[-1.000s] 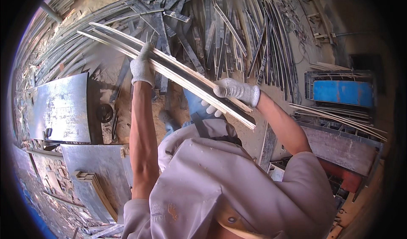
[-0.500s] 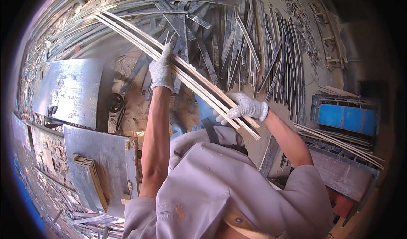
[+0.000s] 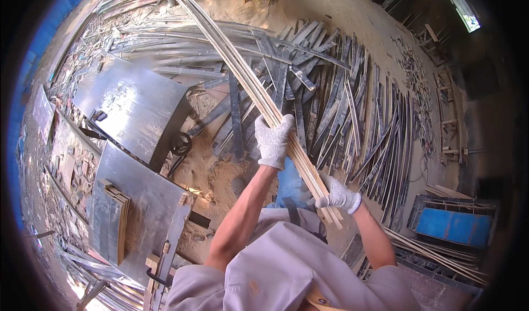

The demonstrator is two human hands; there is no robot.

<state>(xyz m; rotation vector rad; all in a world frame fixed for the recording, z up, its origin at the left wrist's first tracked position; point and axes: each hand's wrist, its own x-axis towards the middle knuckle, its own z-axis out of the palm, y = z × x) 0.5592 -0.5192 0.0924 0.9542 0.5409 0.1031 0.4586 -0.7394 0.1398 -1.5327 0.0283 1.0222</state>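
A bundle of long, thin wooden strips (image 3: 242,69) slants across in front of me, from the far left down to my right side. My left hand (image 3: 274,140), in a pale knitted glove, is wrapped round the bundle below its middle. Close to the near end, my gloved right hand (image 3: 337,195) grips the same strips, with the thumb over them. The strips lie tight together, their near ends sticking out just past my right hand. Under the bundle, many dark-faced wooden strips (image 3: 380,129) lie loosely heaped on the ground.
To my left stands a metal-topped saw table (image 3: 149,200) bearing a short stack of boards (image 3: 118,223). A handwheel (image 3: 181,143) sits below its far part. At the right are a blue metal box (image 3: 453,226) and a rack with pale strips (image 3: 435,256). Sawdust (image 3: 206,170) covers the ground.
Both hands have drawn the strips together from a spread bundle into a tight one. The bundle now points more steeply away from me. My view has shifted too.
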